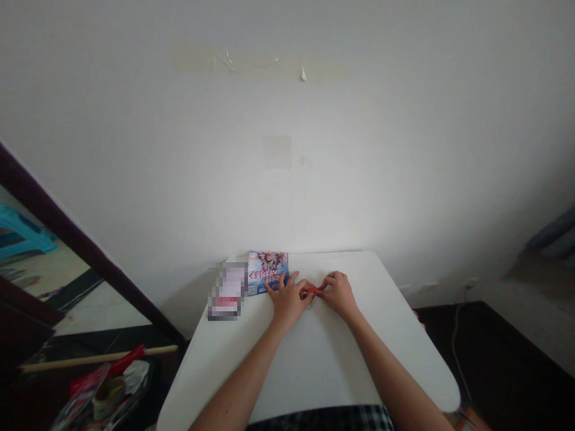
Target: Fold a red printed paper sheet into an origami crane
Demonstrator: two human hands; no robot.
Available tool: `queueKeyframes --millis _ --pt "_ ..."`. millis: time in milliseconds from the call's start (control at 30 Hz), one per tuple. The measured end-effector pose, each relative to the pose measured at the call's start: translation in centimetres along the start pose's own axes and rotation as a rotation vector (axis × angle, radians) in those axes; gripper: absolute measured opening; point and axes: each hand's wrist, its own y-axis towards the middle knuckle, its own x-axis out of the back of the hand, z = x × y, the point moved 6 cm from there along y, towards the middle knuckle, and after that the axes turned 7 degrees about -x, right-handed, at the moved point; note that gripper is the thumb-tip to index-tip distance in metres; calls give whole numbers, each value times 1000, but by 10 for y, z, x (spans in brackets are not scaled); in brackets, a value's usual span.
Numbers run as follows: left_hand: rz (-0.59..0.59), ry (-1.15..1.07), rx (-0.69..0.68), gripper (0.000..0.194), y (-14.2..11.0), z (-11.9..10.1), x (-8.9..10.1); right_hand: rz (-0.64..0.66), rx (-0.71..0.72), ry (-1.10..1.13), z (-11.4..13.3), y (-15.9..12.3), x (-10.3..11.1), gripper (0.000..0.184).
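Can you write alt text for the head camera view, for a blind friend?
A left hand and right hand pinch a small red item between them over a white table. The left fingers overlap a colourful printed card, beside a pixelated rectangle; a pale wall rises behind.

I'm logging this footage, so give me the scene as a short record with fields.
Surface: white table against a wall
Left hand: pinching a small red item, other fingers spread at the leaflet's near-right corner
Right hand: fingertips on the red item's other side
Leaflet: printed, colourful, flat on the table
Far left on table: pixelated object, beside the leaflet
Floor, left: wooden pole
Unclear: what the red item is
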Motion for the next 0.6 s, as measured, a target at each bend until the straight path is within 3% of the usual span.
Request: queueKeyframes --millis 333,600 --pt "17 29 4 26 1 4 -1 30 -89 -25 0 8 -1 9" --pt "124 8 29 30 1 10 2 72 -106 -23 -4 10 -3 7"
